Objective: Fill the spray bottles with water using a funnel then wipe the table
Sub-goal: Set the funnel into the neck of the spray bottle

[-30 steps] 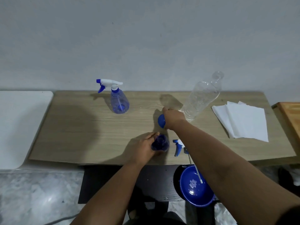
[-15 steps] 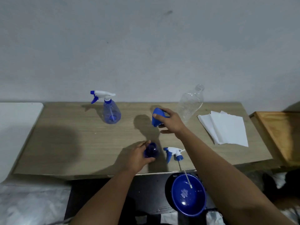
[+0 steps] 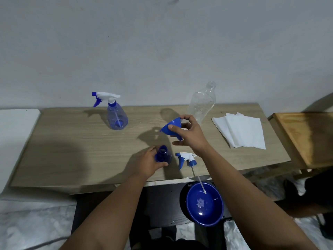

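My right hand [image 3: 189, 133] grips a blue funnel [image 3: 172, 126] in the air above the wooden table [image 3: 72, 150], tilted with its spout pointing down toward me. My left hand [image 3: 148, 163] holds an open blue spray bottle [image 3: 163, 155] upright near the table's front edge. Its trigger head [image 3: 186, 158] lies on the table just to the right, the dip tube hanging past the edge. A second spray bottle [image 3: 116, 116] with its trigger head on stands at the back left. A clear plastic bottle [image 3: 202, 101] stands uncapped at the back, behind the funnel.
White paper towels [image 3: 241, 130] lie on the table's right side. A blue bowl [image 3: 204, 204] sits below the front edge. A wooden stand [image 3: 306, 138] is at the right, a white surface [image 3: 16, 141] at the left. A grey wall rises behind.
My right hand lifted the funnel off the table and brought it up and toward me. The left hand stayed on the open spray bottle. The camera view shifted.
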`<state>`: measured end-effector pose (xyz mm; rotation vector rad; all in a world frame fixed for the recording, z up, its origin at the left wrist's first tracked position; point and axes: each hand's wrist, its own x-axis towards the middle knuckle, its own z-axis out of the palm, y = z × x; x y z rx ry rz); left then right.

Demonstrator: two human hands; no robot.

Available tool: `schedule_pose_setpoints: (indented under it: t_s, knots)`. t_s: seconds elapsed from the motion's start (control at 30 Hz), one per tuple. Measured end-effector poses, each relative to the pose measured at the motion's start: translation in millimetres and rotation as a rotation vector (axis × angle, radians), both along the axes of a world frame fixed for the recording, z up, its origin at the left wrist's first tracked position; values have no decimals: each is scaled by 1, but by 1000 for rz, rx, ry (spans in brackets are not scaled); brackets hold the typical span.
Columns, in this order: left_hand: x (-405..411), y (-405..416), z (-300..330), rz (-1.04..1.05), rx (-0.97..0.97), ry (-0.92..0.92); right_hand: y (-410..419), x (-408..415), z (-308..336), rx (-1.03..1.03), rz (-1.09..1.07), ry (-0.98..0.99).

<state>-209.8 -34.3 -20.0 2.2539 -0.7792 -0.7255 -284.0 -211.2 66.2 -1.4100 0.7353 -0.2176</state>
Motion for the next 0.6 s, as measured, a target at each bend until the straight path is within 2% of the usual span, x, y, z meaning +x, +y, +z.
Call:
schedule_pose_setpoints:
  t_s: [0.13,0.27,0.37,0.6]
  knots:
    - [-3,-5,4,25,3,24,19,-9,-16,-190,-28,-53]
    - [-7,-9,10,22,2,38,31,-18,-36,-267,-49,-158]
    - [-7,-12,6,32,16,42,36,-22,-50,-322,-47,-154]
    - [-12,-18,20,93,44,-2,36,-40,-57,-302,74,-111]
